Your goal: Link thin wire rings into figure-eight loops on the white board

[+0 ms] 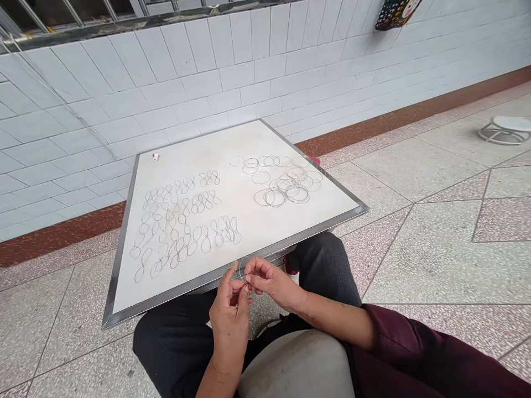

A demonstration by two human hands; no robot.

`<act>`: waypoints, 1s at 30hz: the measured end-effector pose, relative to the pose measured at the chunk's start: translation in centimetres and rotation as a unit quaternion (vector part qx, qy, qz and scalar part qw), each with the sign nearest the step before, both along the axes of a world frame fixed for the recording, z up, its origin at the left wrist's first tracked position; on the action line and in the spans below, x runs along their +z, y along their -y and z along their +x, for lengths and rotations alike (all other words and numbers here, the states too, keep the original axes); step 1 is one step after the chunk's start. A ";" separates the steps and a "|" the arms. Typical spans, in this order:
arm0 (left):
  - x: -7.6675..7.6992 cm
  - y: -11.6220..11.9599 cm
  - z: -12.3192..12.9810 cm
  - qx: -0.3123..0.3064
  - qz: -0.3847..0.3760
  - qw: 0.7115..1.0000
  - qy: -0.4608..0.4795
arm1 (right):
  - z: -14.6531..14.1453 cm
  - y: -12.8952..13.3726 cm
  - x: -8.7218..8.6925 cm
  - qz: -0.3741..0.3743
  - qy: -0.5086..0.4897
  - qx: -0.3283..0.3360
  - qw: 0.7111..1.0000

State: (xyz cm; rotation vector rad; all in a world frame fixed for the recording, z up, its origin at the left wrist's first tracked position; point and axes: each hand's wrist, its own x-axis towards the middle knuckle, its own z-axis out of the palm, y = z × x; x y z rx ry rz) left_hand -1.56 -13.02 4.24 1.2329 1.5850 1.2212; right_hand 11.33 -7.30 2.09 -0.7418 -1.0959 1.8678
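Observation:
My left hand (230,315) and my right hand (269,283) meet just off the table's near edge, above my lap. Between their fingertips is a thin wire loop (240,267), pinched by both; its lower part is mostly hidden by the fingers. On the white table (224,145), rows of wires twisted into figure-eights (206,245) lie at the left and middle. Round wire rings (275,197) overlap in a loose pile at the right.
A small white and red object (156,157) sits at the table's far left corner. The table has a metal rim (166,303) and stands by a tiled wall. A white stool (508,124) is on the floor at far right.

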 end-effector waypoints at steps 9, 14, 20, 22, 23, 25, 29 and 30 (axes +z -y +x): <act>0.3 -0.5 -0.7 0.043 -0.043 0.985 0.165 | 0.1 0.1 -0.7 0.068 0.067 0.004 0.995; 0.6 -0.6 -0.8 0.028 -0.064 0.982 0.176 | 0.3 0.2 0.1 0.058 0.071 0.009 0.996; 0.6 -0.9 -1.0 0.003 -0.087 0.981 0.174 | 0.4 -0.3 0.1 0.037 0.055 0.012 0.998; 0.6 -0.9 -1.1 -0.003 -0.093 0.979 0.183 | 0.5 -0.5 0.0 0.013 0.043 0.016 0.999; 0.6 -0.9 -1.2 -0.004 -0.096 0.977 0.188 | 0.6 -0.6 0.0 0.001 0.036 0.017 0.999; 0.5 -0.9 -1.3 0.006 -0.101 0.975 0.196 | 0.8 -0.7 0.1 -0.022 0.028 0.015 0.999; 0.2 -1.0 -1.5 0.037 -0.093 0.974 0.202 | 1.2 -0.9 0.3 -0.040 0.022 0.028 0.999; 0.1 -1.0 -1.5 0.041 -0.091 0.973 0.207 | 1.3 -0.9 0.3 -0.039 0.023 0.039 0.998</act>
